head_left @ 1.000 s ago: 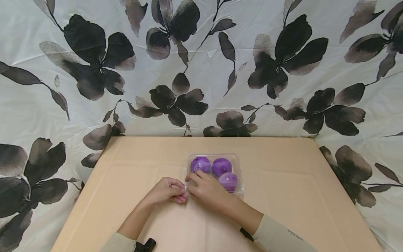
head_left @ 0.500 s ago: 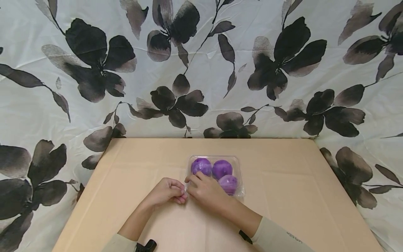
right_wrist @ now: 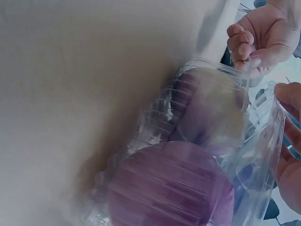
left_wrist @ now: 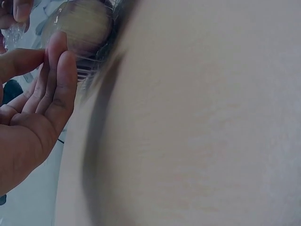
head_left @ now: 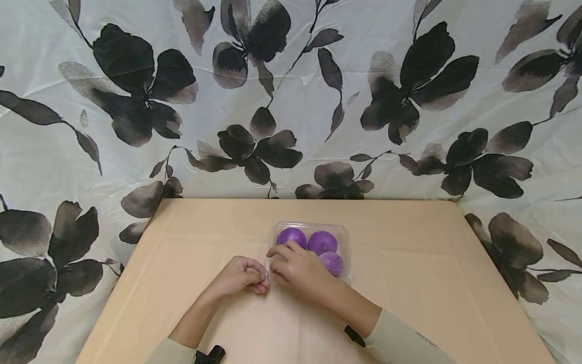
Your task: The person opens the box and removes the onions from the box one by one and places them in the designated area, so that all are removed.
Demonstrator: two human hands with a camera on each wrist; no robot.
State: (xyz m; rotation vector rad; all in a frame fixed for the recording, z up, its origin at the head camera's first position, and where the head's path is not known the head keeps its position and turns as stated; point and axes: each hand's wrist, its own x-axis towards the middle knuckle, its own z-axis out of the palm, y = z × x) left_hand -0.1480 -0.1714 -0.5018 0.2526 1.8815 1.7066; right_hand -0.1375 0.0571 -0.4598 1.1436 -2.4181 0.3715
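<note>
From the head camera, a clear plastic clamshell box [head_left: 343, 237] stands on the beige table [head_left: 409, 283], a little right of the middle and nearer the far edge than the near one. Inside it are purple round fruits [head_left: 322, 242]; three can be seen, two at the far side and one partly hidden behind the right hand. The left hand [head_left: 241, 275] is at the near left corner of the box, its fingers curled, and it pinches the thin plastic edge there. The right hand [head_left: 300, 267] lies over the near left part of the lid, with the forefinger stretched toward the far side; its other fingers are bent on the plastic. The two hands are just beside each other. Behind the table hangs a white cloth with dark flowers [head_left: 136, 86].

From the left wrist camera, the left hand's fingers [left_wrist: 56, 80] are close together and touch the ribbed wall of the box [left_wrist: 87, 33]. The picture is blurred, so the pinch itself cannot be seen here.

From the right wrist camera, the box [right_wrist: 188, 141] is very near, with a purple fruit [right_wrist: 169, 188] behind its wall. The lid edge [right_wrist: 268, 132] is lifted a little from the tray. The left hand [right_wrist: 258, 35] pinches the rim with curled fingers, and the right hand's fingers [right_wrist: 289, 141] hold the lid edge.
</note>
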